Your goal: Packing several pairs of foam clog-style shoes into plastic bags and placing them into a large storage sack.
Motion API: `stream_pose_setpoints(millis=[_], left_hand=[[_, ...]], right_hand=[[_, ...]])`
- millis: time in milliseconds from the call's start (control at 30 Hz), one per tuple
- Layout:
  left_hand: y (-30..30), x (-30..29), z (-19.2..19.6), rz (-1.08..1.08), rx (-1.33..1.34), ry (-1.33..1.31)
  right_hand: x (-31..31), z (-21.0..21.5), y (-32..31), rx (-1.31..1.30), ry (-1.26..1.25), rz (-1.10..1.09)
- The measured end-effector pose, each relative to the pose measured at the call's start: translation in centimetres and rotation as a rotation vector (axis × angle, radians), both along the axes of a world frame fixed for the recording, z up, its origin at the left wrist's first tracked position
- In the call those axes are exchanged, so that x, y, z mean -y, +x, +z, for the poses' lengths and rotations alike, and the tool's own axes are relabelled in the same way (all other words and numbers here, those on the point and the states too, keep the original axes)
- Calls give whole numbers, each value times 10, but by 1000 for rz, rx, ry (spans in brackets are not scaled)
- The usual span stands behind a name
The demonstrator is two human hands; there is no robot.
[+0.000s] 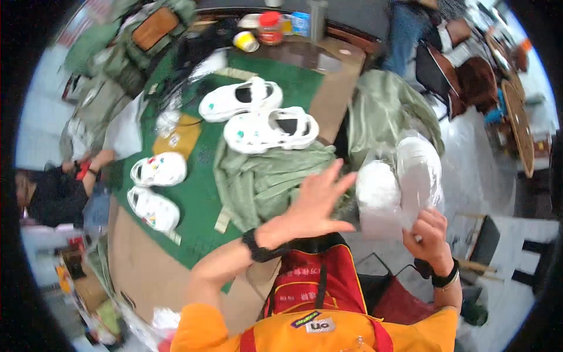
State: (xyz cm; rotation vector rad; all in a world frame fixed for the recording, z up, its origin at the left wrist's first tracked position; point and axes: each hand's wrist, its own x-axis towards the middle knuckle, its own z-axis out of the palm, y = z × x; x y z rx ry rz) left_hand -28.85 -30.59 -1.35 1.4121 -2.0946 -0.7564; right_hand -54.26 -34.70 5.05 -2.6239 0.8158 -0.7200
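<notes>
My right hand [430, 236] is closed on the edge of a transparent plastic bag [381, 220], out to the right of the table. Inside the bag is a pair of white shoes [419, 170], lying side by side. Fingers spread, my left hand [319, 202] reaches toward the bag and holds nothing. Beneath and beyond it lies a crumpled light green cloth [261, 176]. A pair of large white clogs [271, 130] with small green charms rests on the table behind that cloth. Two smaller white clogs [157, 170] with colourful charms lie farther left.
A green mat [202, 240] covers much of the brown table [138, 258]. At the back stand a red-lidded jar [270, 28] and a yellow cup [246, 41]. A green cloth-draped form [390, 105] adjoins the table's right side. Another person [61, 190] sits at the left.
</notes>
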Motion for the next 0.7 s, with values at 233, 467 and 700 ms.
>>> stream_pose_setpoints(millis=[233,467,700], left_hand=[[52,-48,52,259,-628,111],[88,-106,77,103,-259,367],[80,-109,59,49,-437,408]], right_hand=[[-19,74,105,182,-34,576],[-51,51,169,165,208,729],[-66,31,160,280,285,549]])
